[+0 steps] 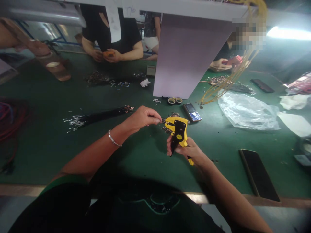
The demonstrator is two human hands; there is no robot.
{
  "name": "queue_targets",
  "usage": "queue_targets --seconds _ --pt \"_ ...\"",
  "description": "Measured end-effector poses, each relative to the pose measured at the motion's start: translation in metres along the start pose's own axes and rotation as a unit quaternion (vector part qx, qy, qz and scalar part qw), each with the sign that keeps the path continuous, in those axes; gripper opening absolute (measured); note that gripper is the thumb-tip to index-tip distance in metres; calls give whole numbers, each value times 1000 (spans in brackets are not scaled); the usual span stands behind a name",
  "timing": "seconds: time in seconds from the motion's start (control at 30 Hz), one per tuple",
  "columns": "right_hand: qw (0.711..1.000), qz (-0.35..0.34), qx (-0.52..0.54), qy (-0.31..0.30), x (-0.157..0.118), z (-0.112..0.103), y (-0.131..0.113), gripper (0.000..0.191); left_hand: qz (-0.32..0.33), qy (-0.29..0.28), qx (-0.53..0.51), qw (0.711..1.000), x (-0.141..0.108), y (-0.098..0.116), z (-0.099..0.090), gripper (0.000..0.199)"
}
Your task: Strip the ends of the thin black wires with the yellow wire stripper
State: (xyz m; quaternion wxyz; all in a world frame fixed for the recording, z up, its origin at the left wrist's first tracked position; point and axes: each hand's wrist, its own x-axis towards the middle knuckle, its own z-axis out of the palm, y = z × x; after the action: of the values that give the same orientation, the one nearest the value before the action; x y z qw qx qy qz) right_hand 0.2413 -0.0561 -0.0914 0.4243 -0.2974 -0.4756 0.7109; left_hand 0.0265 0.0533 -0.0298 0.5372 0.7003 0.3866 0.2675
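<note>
the left hand (142, 118), with a thin silver bracelet (113, 139) at its wrist, was pinched narrow on a fine wire (160, 121), its end set in the head of a yellow and black plastic wire stripper (178, 129). the right hand (188, 150) was closed around the stripper's handles, holding it above a green-topped desk (43, 161). left of the hands lay a long bundle of black wires with bright bare ends (97, 116). just far of the stripper sat a small black keypad phone (191, 112). on the right lay a crumpled clear plastic bag (247, 111) and a black smartphone (259, 174). at the far side, a co-worker's hands (102, 55) held a small orange object (108, 54).
</note>
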Motion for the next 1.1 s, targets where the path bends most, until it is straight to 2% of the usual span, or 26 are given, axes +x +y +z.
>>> queue_targets --seconds 0.33,0.7,1.1 --pt "1000 10 1 12 -2 11 -8 29 -11 -12 -23 1000 1 -1 -1 11" --pt "999 23 -1 33 -5 12 -4 27 -14 -20 -31 999 2 -1 -1 11" --pt "999 18 25 28 -6 12 -2 24 -9 -26 -36 999 3 -5 -1 11"
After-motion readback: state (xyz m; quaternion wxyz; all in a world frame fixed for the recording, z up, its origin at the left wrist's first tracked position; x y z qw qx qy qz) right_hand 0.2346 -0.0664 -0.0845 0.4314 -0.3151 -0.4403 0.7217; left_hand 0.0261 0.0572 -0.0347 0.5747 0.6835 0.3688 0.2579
